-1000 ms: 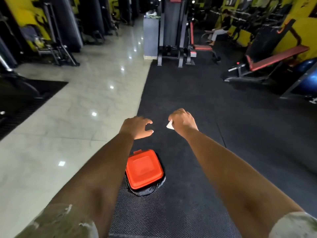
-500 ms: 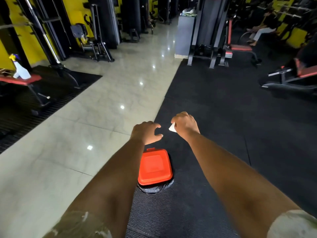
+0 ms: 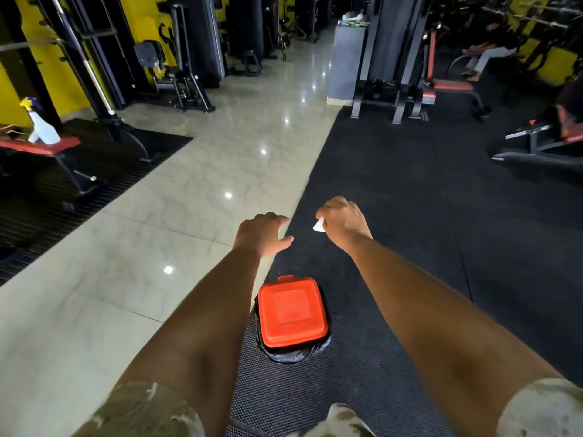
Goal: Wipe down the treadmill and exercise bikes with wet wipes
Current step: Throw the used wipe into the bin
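Both my arms reach forward over the gym floor. My right hand (image 3: pixel 344 227) is curled round a small white wet wipe (image 3: pixel 319 225), of which only a corner pokes out on the thumb side. My left hand (image 3: pixel 262 234) hovers beside it with fingers loosely bent and holds nothing. Below my arms, a bin with a shut orange lid (image 3: pixel 291 313) and a black liner stands on the black rubber mat (image 3: pixel 394 197). No treadmill or exercise bike is plainly in view.
Glossy beige tiles (image 3: pixel 189 222) run along the left. A red bench (image 3: pixel 47 146) at far left carries a white spray bottle (image 3: pixel 42 126). Weight machines (image 3: pixel 388 58) and benches stand at the back and right, where a person sits (image 3: pixel 489 55).
The view has swung left and the red bench with the spray bottle has come into sight. Both hands keep the same pose, the wipe still in the right one.
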Demonstrator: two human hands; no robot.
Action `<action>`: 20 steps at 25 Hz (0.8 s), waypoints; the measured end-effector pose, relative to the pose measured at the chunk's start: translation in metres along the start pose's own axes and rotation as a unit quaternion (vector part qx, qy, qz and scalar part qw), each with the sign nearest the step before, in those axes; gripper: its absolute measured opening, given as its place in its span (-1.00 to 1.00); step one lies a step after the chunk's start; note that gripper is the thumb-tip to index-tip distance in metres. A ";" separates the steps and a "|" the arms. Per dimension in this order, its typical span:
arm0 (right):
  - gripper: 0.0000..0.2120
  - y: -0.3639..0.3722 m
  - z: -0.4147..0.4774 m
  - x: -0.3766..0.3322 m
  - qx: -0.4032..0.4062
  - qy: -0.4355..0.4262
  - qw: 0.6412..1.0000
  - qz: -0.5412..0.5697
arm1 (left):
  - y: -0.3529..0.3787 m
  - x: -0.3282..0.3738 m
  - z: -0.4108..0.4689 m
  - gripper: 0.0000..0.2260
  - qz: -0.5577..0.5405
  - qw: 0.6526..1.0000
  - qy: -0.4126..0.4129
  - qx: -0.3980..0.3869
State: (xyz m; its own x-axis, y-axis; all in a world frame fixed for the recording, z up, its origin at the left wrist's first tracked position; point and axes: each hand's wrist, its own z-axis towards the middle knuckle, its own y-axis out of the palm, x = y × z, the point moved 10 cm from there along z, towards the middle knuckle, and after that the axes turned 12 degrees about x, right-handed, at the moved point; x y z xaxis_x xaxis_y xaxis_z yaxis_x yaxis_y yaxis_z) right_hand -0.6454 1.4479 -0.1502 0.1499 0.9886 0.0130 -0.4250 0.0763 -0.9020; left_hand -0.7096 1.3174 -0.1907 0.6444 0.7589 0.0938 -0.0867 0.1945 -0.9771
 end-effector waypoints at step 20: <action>-0.64 0.046 0.049 0.020 -0.014 0.001 0.999 0.036 | 0.014 -0.027 0.054 -0.50 -0.022 0.999 -0.017 -0.030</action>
State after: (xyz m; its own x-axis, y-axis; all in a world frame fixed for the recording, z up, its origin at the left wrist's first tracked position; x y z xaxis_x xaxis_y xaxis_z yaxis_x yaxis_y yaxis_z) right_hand -0.7052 1.4777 -0.1704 0.1211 0.9912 -0.0536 -0.4090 0.0006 -0.9125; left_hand -0.7688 1.3332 -0.1968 0.6208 0.7710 0.1422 -0.0123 0.1910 -0.9815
